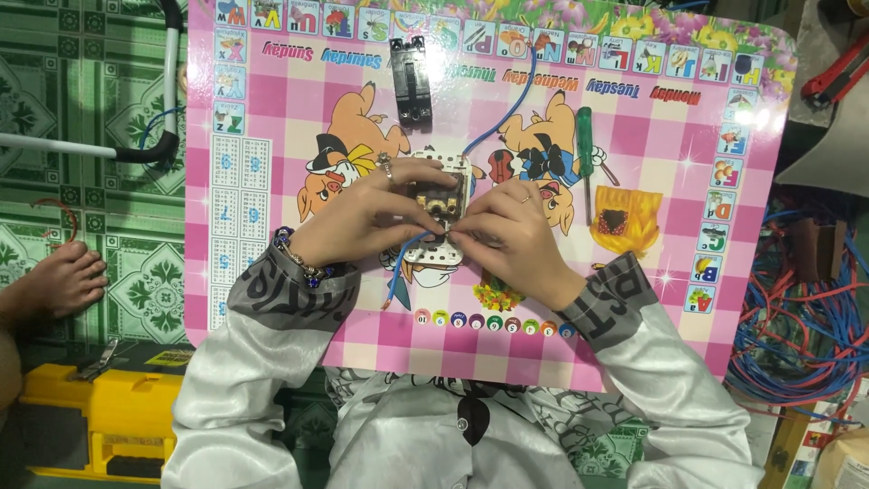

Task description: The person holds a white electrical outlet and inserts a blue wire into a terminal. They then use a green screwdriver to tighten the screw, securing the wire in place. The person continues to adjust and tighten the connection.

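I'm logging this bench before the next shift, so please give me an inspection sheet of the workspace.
Surface: pink checked cartoon table, lit with glare.
Job's things: white switch plate, back side up, held by both hands.
Clutter: black breaker; green screwdriver.
Hands: left hand and right hand pinch at the plate's lower edge.
Cables: blue wire runs to the plate; a short blue wire end hangs below it.
Surroundings: yellow toolbox; wire tangle; another person's foot.

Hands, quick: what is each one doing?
Left hand: closed, holding the white socket plate.
Right hand: closed, pinching the blue wire at the plate.
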